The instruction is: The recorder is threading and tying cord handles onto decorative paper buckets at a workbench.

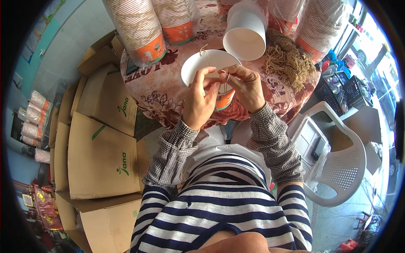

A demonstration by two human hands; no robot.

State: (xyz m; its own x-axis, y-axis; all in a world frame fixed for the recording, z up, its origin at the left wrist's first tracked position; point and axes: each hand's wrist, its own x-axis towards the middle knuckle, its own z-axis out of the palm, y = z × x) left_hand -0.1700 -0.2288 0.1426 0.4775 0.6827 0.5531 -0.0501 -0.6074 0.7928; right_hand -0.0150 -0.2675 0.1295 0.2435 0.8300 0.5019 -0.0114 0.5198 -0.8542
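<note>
A white-lined paper bucket (192, 66) with an orange printed outside stands at the table's near edge, its mouth facing up. A thin tan cord (204, 51) pokes through its far rim and runs down inside. Over the near rim, my left hand (199, 101) and my right hand (248, 86) meet. Both pinch the cord between thumb and fingertips; the exact grip is partly covered by the fingers. Beyond my right hand lies a loose heap of tan cords (289, 59). Another white bucket (249, 36) lies tipped on its side behind, its opening toward me.
Tall wrapped stacks of nested buckets (137, 27) line the back of the table with its floral tablecloth (156, 90). Open cardboard boxes (103, 156) crowd the left. A white plastic chair (337, 168) stands at the right, with black crates (335, 90) beyond it.
</note>
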